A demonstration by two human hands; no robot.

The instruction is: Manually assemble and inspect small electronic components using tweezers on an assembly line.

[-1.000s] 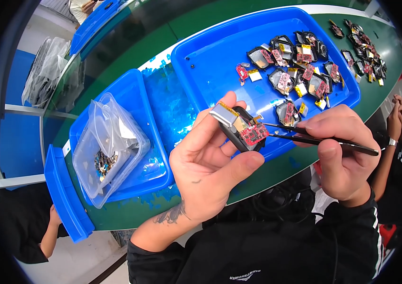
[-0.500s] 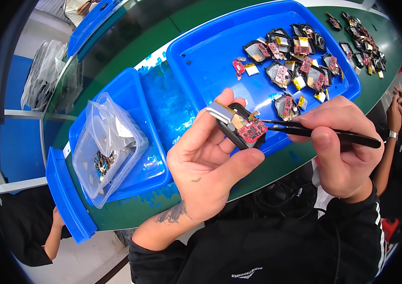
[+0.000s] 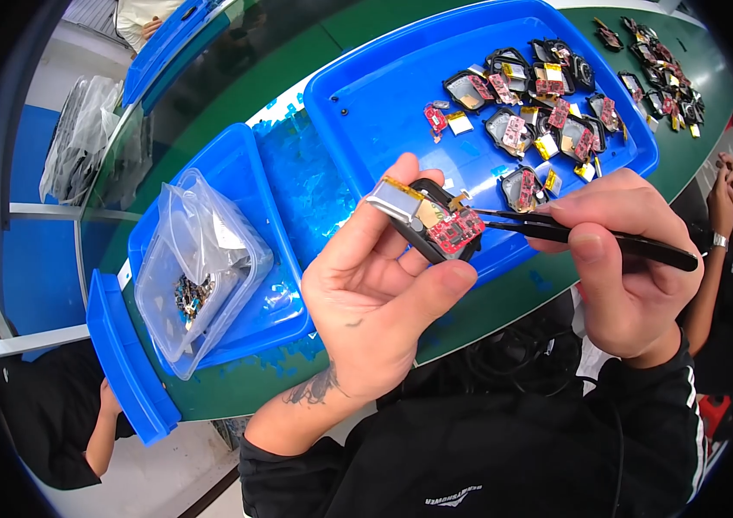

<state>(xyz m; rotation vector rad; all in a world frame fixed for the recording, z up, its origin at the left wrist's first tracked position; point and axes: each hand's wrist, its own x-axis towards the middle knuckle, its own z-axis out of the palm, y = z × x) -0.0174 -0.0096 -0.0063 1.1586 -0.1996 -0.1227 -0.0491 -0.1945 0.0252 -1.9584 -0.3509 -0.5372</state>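
Cradled between the fingers and thumb of my left hand (image 3: 371, 298) is a small black device housing (image 3: 426, 248), tilted with its inside up. A red circuit board (image 3: 457, 231) sits over it, and a silver battery (image 3: 396, 202) with a yellow end sticks out on the left. My right hand (image 3: 638, 289) pinches black tweezers (image 3: 621, 246). Their tips are slightly apart, close to the right edge of the red board; whether they touch it I cannot tell. Beyond, a large blue tray (image 3: 366, 65) holds several similar opened housings (image 3: 506, 134) with red boards and batteries.
To the left, a clear plastic container (image 3: 237, 298) with small parts stands in a smaller blue tray (image 3: 284, 315). More device parts (image 3: 664, 73) lie on the green table (image 3: 383, 380) at the far right. Other people's arms (image 3: 714, 233) show at both sides.
My left hand has shifted slightly left and up with the housing, and the battery shows more of its face. The tweezer tips have spread a little and now sit higher beside the board.
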